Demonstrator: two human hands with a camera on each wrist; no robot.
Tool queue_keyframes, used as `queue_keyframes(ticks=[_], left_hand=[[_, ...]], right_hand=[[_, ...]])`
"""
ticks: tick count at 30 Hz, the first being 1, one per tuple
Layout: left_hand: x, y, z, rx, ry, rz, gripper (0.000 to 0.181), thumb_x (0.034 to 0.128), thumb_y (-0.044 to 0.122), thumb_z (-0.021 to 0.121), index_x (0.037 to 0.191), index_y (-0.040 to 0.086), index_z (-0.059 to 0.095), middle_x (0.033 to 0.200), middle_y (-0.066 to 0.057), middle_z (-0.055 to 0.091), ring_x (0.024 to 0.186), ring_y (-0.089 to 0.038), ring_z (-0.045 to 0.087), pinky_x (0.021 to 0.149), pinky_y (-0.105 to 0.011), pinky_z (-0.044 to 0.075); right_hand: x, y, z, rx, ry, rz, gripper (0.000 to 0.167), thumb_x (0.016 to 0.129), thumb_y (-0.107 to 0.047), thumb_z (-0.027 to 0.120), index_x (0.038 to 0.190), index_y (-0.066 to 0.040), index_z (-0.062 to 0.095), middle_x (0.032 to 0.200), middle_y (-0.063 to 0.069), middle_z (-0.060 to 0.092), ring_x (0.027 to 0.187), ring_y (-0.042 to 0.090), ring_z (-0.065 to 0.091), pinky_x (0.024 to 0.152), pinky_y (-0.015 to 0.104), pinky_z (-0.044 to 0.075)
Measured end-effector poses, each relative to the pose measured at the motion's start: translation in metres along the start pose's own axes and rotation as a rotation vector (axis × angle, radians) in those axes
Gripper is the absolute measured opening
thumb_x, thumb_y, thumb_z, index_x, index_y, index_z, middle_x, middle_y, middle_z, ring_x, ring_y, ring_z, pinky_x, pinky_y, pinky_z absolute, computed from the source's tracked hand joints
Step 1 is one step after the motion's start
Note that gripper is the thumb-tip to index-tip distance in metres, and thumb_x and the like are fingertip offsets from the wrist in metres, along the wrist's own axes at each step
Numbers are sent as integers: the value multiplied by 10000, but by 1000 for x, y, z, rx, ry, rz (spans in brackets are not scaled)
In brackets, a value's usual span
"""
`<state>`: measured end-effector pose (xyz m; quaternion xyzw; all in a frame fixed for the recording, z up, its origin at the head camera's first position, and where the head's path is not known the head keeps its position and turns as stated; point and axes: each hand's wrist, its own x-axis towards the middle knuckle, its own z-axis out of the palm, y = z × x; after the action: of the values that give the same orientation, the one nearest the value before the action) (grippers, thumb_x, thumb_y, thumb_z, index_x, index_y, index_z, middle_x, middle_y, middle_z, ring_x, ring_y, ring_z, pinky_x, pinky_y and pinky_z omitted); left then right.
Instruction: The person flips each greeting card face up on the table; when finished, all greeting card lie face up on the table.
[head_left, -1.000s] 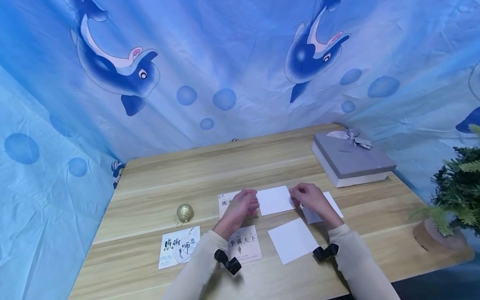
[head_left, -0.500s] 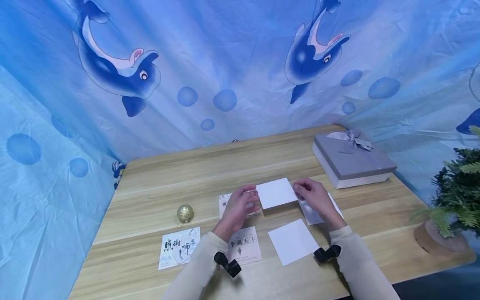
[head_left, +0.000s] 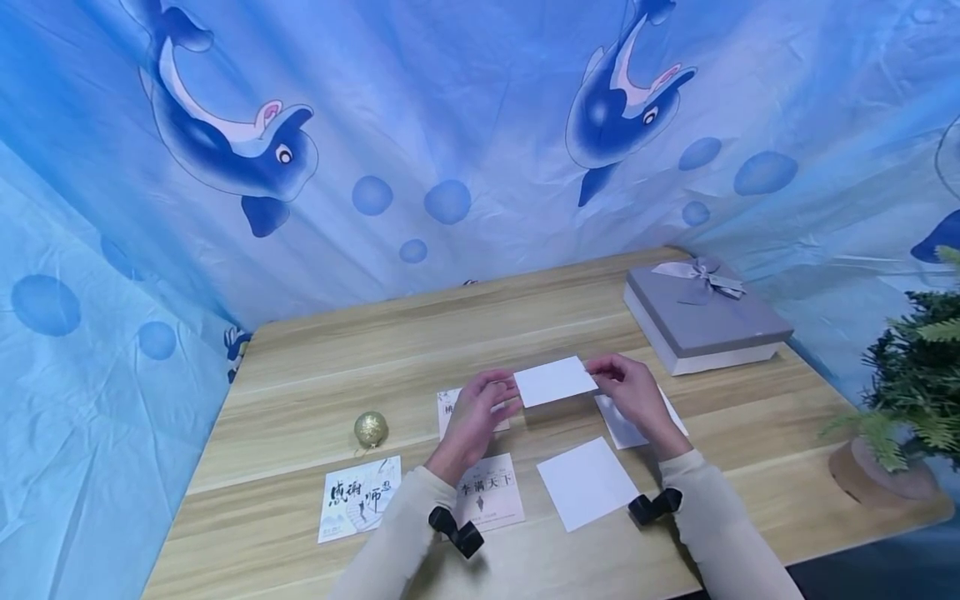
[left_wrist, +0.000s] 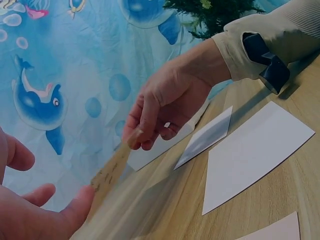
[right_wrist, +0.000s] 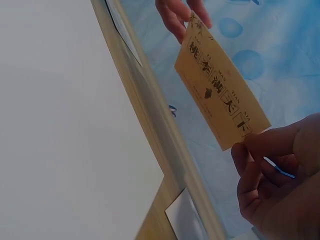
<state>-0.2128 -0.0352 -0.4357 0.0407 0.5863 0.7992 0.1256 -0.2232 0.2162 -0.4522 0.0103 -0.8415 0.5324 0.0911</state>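
The hands [head_left: 633, 396] touch a thin, rectangular card [head_left: 555, 382] above the wood-grained table [head_left: 420, 342].

The held card [right_wrist: 217, 90] reads 桃李满天下, with tiny pinyin like MAN and TIAN. Leftmost card [head_left: 360, 500] says 感谢师恩, and the half-covered card [head_left: 491, 496] next to it shows 李满天下.

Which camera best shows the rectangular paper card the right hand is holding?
The right wrist view, where the rectangular paper card shows its printed face, characters readable. The head view shows only its blank white back; the left wrist view, a narrow, slanted printed strip.
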Motion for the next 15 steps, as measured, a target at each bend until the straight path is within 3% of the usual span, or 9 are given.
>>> queue_keyframes(ticks=[5, 11, 15], left_hand=[[1, 0, -1, -3, 14, 25, 383, 954, 4, 426, 1311, -133, 427, 1233, -252, 498, 1095, -295, 565, 1027, -384, 490], [1, 1, -2, 1, 3, 49, 389, 962, 22, 435, 1312, -148, 412, 1228, -235, 522, 1183, -413, 524, 1072, -419, 447], [0, 2, -3, 2, -8, 49, 382, 969, 27, 433, 1314, -138, 418, 1280, -291, 494, 1194, -407, 526, 1058, -382, 463]], right_hand=[[0, 0, 2, 31, -11, 5, 168, 916, 18, 620, 1064, 8, 698, 1045, 156, 687, 871, 115, 598, 707, 163, 513], [1, 1, 1, 97, -10, 25, 168, 930, -74, 650, 1051, 38, 684, 960, 151, 680, 792, 60, 603, 676, 169, 514], [0, 1, 1, 76, -1, 41, 201, 939, -136, 656, 1049, 31, 672, 933, 132, 656, 772, 93, 572, 634, 190, 485]])
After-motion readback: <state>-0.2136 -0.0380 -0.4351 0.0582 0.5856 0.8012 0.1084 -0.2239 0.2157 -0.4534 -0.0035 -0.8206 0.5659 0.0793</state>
